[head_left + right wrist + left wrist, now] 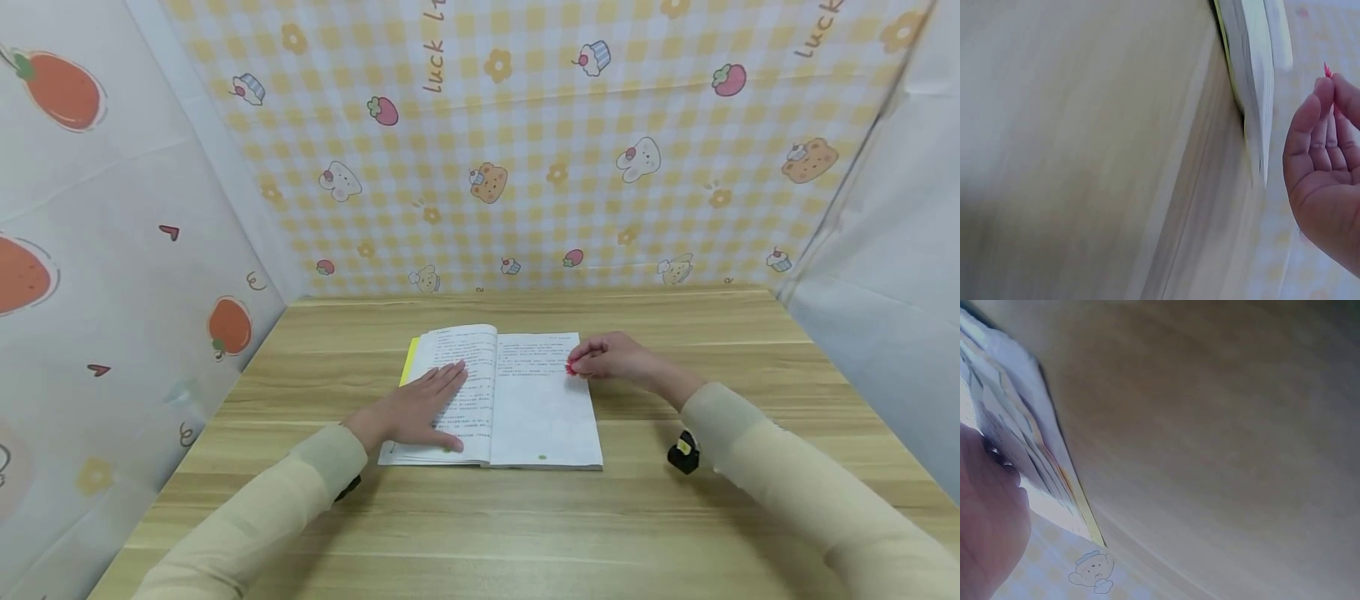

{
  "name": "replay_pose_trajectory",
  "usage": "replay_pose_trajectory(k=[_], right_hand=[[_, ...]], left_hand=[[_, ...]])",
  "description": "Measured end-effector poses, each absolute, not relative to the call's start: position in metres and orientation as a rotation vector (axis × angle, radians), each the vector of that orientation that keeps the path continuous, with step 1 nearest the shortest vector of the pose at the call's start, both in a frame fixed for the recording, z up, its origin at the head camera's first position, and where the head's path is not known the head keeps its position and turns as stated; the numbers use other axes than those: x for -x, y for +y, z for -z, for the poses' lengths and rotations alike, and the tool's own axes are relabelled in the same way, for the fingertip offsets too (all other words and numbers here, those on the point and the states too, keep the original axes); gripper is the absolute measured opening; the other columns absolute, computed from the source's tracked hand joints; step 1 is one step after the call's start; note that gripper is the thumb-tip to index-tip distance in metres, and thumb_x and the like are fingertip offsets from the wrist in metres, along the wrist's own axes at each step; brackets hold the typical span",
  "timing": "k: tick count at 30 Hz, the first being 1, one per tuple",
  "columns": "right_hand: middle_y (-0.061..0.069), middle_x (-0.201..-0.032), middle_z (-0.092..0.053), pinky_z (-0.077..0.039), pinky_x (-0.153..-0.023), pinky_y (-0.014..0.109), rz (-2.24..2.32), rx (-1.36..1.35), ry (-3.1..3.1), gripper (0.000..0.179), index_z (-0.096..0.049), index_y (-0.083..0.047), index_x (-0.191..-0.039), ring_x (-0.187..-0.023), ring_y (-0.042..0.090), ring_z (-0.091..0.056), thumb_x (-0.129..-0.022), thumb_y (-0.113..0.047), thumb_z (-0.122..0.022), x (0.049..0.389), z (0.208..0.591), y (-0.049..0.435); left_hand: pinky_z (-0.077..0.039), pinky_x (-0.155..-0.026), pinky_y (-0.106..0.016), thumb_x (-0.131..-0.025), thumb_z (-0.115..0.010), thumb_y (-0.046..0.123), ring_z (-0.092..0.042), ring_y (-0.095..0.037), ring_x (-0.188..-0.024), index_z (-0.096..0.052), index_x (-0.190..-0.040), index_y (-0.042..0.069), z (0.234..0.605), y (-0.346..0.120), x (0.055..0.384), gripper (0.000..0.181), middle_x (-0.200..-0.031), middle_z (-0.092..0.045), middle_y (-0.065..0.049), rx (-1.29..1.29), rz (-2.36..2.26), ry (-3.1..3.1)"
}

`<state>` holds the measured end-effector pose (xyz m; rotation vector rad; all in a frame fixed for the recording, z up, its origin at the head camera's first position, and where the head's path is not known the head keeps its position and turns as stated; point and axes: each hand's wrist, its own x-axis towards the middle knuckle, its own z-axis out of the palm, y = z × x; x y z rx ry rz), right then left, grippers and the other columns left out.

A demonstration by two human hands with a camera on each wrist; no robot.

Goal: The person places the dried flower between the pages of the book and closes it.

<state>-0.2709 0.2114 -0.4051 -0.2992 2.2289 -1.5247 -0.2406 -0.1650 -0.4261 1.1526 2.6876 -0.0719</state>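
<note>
An open book [543, 417] with printed pages lies on the wooden table. Across its left page my left hand [420, 410] rests with fingers straight and spread, thumb toward the lower part of the page. Between thumb and fingertips, my right hand [618, 358] pinches a small red piece with a jagged edge [570, 368], over the right page's outer edge near the upper part. The right wrist view shows only a pink-red tip [1327, 70] of that piece above the fingers; the rest is hidden. In the left wrist view the book's page edges [1041, 456] lie beside the left hand [991, 512].
Table surface [540, 525] extends on all sides of the book. A yellow cover edge [409, 360] sticks out at the book's left. Behind the table hangs a yellow checked cloth [525, 225]; a black wrist device [683, 454] sits under the right sleeve.
</note>
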Motion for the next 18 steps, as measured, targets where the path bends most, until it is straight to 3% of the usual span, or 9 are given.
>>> replay_pose_trajectory(k=[18], right_hand=[[0.005, -0.090, -0.073, -0.051, -0.067, 0.024, 1.386, 0.425, 2.292, 0.017, -0.071, 0.000, -0.103, -0.075, 0.011, -0.061, -0.086, -0.005, -0.071, 0.272, 0.417, 0.130]], left_hand=[[0.000, -0.117, -0.032, -0.077, -0.034, 0.088, 0.009, -0.016, -0.146, 0.005, -0.155, 0.008, 0.427, -0.166, 0.241, 0.119, -0.162, 0.010, -0.005, -1.133, 0.067, 2.684]])
